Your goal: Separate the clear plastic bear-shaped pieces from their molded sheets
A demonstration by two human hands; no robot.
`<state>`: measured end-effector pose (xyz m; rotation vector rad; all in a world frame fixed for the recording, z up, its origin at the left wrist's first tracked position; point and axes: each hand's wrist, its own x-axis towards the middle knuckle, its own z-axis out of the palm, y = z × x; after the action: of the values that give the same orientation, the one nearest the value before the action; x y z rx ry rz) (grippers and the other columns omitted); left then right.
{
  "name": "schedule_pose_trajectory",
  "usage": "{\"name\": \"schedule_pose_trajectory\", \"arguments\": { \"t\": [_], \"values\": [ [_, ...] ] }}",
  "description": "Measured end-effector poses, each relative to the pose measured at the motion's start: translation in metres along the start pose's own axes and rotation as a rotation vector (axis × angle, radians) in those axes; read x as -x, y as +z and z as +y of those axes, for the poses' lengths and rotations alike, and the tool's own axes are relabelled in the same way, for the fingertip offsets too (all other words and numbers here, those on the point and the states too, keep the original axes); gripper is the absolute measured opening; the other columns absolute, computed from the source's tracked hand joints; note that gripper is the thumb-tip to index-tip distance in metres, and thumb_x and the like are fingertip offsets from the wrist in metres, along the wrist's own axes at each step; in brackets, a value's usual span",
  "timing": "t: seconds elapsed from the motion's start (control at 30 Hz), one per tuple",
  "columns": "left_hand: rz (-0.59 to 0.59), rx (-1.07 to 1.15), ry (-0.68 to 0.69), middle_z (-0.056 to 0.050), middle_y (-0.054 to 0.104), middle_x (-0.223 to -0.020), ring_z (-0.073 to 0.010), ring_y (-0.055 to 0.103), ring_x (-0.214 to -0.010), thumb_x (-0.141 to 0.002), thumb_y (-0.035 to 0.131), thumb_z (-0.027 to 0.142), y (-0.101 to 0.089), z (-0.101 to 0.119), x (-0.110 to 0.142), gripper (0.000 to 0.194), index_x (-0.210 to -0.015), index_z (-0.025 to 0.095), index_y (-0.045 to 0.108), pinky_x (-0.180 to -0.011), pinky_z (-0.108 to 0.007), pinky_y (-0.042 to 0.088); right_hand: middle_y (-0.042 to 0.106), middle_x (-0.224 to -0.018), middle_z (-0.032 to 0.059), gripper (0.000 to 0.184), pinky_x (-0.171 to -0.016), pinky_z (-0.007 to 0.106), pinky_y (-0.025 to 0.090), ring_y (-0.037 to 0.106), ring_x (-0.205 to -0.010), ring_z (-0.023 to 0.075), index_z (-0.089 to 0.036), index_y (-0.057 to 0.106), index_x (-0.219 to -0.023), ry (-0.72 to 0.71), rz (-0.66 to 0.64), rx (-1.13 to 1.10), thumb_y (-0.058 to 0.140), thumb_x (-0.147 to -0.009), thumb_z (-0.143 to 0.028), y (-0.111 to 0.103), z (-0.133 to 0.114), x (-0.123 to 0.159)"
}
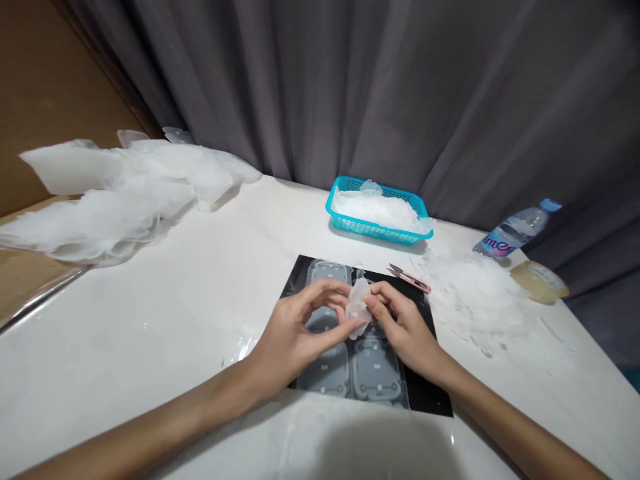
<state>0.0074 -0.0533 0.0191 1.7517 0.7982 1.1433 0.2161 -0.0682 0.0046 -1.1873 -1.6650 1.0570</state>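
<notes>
Between my two hands is a small translucent white plastic piece (358, 303), held above a black mat (425, 373). My left hand (307, 327) pinches its left side with thumb and fingers curved round. From the right, my right hand (400, 323) grips the same piece between thumb and fingertips. A clear molded plastic sheet (325, 370) with several rounded rectangular shapes lies on the mat beneath, partly covered by my hands. Pink-handled thread snips (410, 277) rest at the mat's upper right edge, blades pointing left.
A turquoise basket (380, 231) full of white translucent pieces stands at the back. Piled plastic sheets (150, 177) occupy the left. On the right are a heap of white scraps (475, 300), a tilted water bottle (520, 230) and a tape roll (540, 281). A grey curtain (310, 87) hangs behind.
</notes>
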Motion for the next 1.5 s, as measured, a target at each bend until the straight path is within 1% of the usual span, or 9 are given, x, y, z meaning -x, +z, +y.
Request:
{"name": "schedule_pose_trajectory", "arguments": {
  "t": [0.27,0.47,0.67,0.8,0.93,1.03,1.17,1.33,1.5],
  "values": [
    [-0.037,-0.015,0.059,-0.003,0.076,-0.100,-0.0160,0.075,-0.089,-0.095,0.075,0.025,-0.003,0.001,0.002,0.024,-0.116,0.020,0.064,-0.088,-0.030,0.061,0.065,-0.084,-0.0009,0.021,-0.073,0.025,0.047,0.061,-0.076,0.0140,-0.020,0.059,-0.101,-0.116,-0.013,0.132,0.049,-0.107,-0.037,-0.001,-0.007,-0.009],
    [-0.143,-0.431,0.053,-0.011,0.062,-0.129,-0.0252,0.060,-0.126,-0.104,0.059,0.042,-0.040,-0.033,-0.021,0.024,-0.116,0.021,0.058,-0.111,-0.045,0.048,0.059,-0.075,-0.0025,0.027,-0.065,0.026,0.047,0.057,-0.062,0.0138,-0.021,0.057,-0.101,-0.243,0.367,0.373,0.050,-0.104,-0.047,-0.063,-0.022,-0.086],
    [-0.421,-0.617,0.041,-0.014,0.054,-0.147,-0.0333,0.052,-0.136,-0.100,0.060,0.058,-0.066,-0.051,-0.030,0.051,-0.134,0.021,0.056,-0.116,-0.054,0.043,0.067,-0.084,0.0100,0.038,-0.074,0.035,0.052,0.065,-0.075,0.0225,-0.017,0.058,-0.099,0.013,0.443,0.670,0.041,-0.106,-0.050,-0.116,-0.009,-0.159],
    [-0.454,-0.664,0.058,-0.015,0.054,-0.151,-0.0332,0.051,-0.139,-0.103,0.054,0.058,-0.068,-0.051,-0.028,0.053,-0.140,0.021,0.052,-0.118,-0.052,0.041,0.067,-0.110,0.0188,0.031,-0.090,0.042,0.048,0.064,-0.102,0.0301,-0.016,0.061,-0.109,0.011,0.381,0.801,0.049,-0.103,-0.044,-0.122,0.004,-0.137],
    [-0.477,-0.687,0.066,-0.015,0.051,-0.155,-0.0328,0.050,-0.142,-0.103,0.053,0.059,-0.068,-0.052,-0.029,0.054,-0.142,0.021,0.050,-0.119,-0.051,0.039,0.072,-0.093,0.0035,0.021,-0.074,0.030,0.050,0.066,-0.082,0.0210,-0.023,0.067,-0.103,-0.010,-0.002,0.853,0.073,-0.089,-0.037,-0.114,0.012,-0.088],
    [-0.479,-0.678,0.039,-0.016,0.050,-0.157,-0.0328,0.049,-0.143,-0.103,0.053,0.060,-0.067,-0.053,-0.030,0.061,-0.148,0.020,0.045,-0.120,-0.051,0.039,0.071,-0.091,0.0024,0.014,-0.071,0.028,0.049,0.067,-0.082,0.0197,-0.022,0.069,-0.096,-0.020,-0.153,0.902,0.076,-0.084,-0.023,-0.102,0.022,-0.063],
    [-0.474,-0.661,-0.003,-0.016,0.049,-0.158,-0.0342,0.046,-0.147,-0.100,0.055,0.063,-0.066,-0.054,-0.032,0.068,-0.151,0.019,0.042,-0.122,-0.051,0.038,0.067,-0.108,0.0093,0.017,-0.083,0.033,0.051,0.066,-0.095,0.0221,-0.019,0.066,-0.108,-0.068,-0.128,0.959,0.055,-0.095,-0.013,-0.080,0.037,-0.059],
    [-0.465,-0.657,0.020,-0.014,0.048,-0.160,-0.0340,0.047,-0.147,-0.100,0.055,0.065,-0.064,-0.054,-0.032,0.066,-0.149,0.022,0.045,-0.123,-0.050,0.038,0.058,-0.126,0.0168,0.018,-0.099,0.045,0.046,0.055,-0.119,0.0319,-0.019,0.060,-0.114,-0.151,-0.015,0.984,0.052,-0.103,-0.031,-0.062,0.027,-0.061],
    [-0.496,-0.676,0.035,-0.012,0.047,-0.160,-0.0334,0.047,-0.146,-0.100,0.054,0.065,-0.065,-0.053,-0.034,0.062,-0.144,0.021,0.049,-0.123,-0.048,0.039,0.065,-0.091,0.0033,0.023,-0.075,0.032,0.047,0.061,-0.084,0.0218,-0.023,0.057,-0.100,0.122,-0.375,0.798,0.068,-0.094,-0.041,-0.072,0.002,-0.045]
  ]
}}
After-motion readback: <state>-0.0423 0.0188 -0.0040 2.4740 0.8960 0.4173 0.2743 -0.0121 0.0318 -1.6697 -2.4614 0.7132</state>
